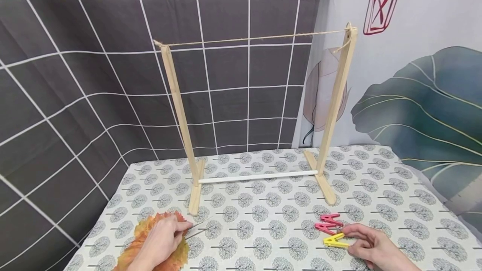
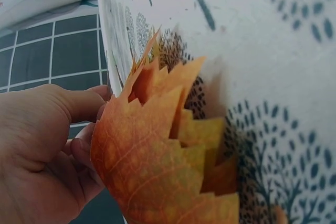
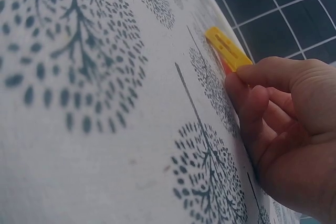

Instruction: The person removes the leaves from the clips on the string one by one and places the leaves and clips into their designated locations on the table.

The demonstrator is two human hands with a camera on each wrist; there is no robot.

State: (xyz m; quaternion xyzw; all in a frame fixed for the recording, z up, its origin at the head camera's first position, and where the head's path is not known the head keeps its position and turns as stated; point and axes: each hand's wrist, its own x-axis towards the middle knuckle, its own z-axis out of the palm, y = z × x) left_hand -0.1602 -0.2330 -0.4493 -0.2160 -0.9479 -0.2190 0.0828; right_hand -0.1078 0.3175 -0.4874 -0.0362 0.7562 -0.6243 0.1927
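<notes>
Orange and yellow maple leaves lie in a pile at the front left of the table. Over them, my left hand pinches a leaf between thumb and fingers, near thin stems that stick out to the right. In the left wrist view the serrated leaf hides part of my fingertips. At the front right, my right hand holds a yellow clothespin by its handle end, low over the cloth. Two red clothespins lie just beyond it.
A wooden frame stands toward the back, with twine strung between its post tops and a white rod low between its feet. A tree-print cloth covers the table. Dark gridded fabric hangs behind.
</notes>
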